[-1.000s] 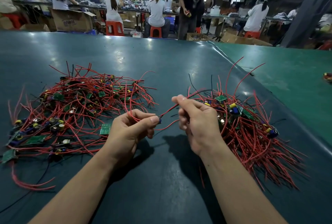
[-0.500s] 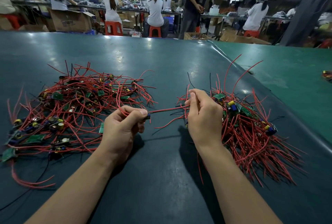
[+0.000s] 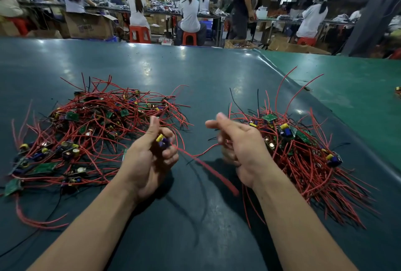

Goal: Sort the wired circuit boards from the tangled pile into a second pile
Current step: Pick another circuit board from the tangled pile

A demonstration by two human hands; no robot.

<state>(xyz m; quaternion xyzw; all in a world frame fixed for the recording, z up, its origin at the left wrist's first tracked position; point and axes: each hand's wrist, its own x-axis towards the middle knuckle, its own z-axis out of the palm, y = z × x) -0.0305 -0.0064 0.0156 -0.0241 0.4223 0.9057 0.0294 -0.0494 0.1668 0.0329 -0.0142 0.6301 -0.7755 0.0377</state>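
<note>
Two wire piles (image 3: 95, 131) (green mat (image 3: 195, 79))

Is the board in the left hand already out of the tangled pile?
Out. The left hand holds the board above the table, its red wire running free toward the right hand.

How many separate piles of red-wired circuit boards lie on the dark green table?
2. The tangled pile of red-wired green circuit boards lies left of the left hand; the straighter second pile lies right of the right hand. Something small shows at the far right edge, too cropped to identify.
</note>
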